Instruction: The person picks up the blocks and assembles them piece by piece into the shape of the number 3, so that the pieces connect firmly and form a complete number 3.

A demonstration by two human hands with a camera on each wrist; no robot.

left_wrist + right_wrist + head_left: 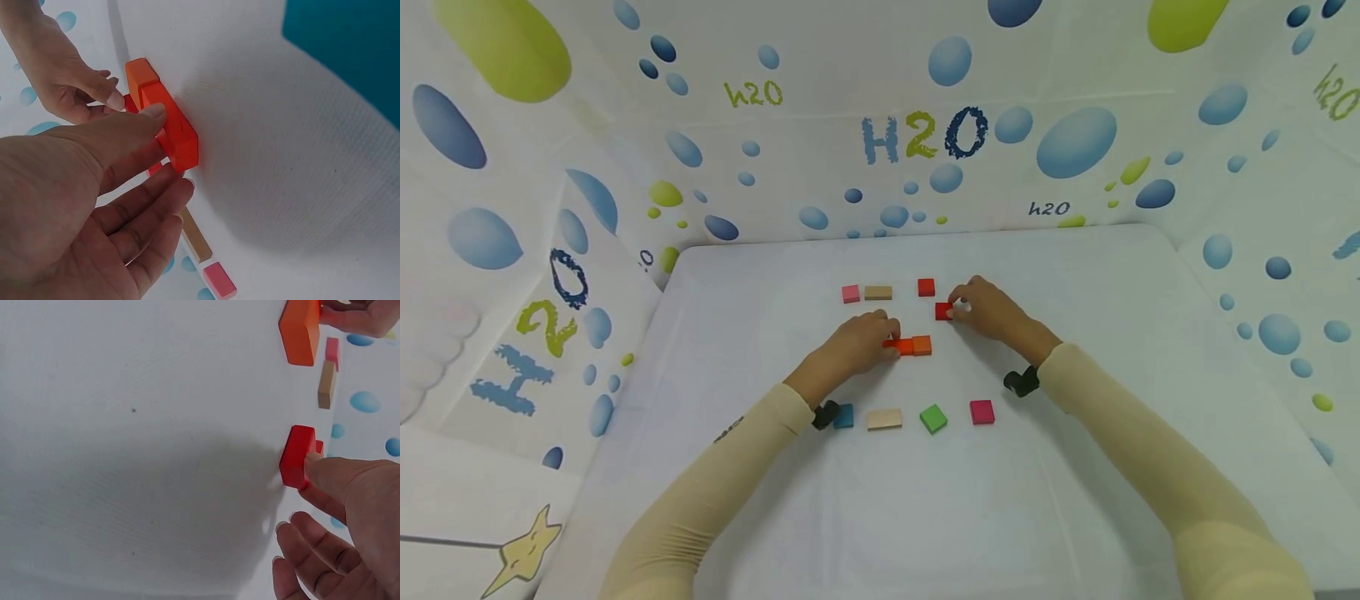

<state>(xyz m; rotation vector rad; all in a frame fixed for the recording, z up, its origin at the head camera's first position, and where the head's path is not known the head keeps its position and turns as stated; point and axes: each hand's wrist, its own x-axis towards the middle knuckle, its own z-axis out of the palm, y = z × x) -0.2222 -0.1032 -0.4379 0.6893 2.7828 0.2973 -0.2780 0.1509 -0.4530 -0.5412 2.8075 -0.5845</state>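
Note:
My left hand (889, 337) pinches the left end of a red-orange block (901, 346) that lies flat on the white table, its right end touching an orange block (922, 345). In the left wrist view the thumb (150, 115) lies on the red-orange block (180, 137) and the fingers reach beneath it. To the right and a little farther off, my right hand (955, 310) pinches a small red block (942, 312) at its fingertips. In the right wrist view a fingertip (312, 464) rests on the edge of this red block (295, 456), with the other fingers loose.
Farther back lie a pink block (850, 293), a tan block (877, 292) and another red block (926, 287). Nearer me lies a row of blue (843, 416), tan (883, 419), green (933, 417) and magenta (981, 412) blocks. Patterned cloth walls (925, 133) surround the white table (1112, 333).

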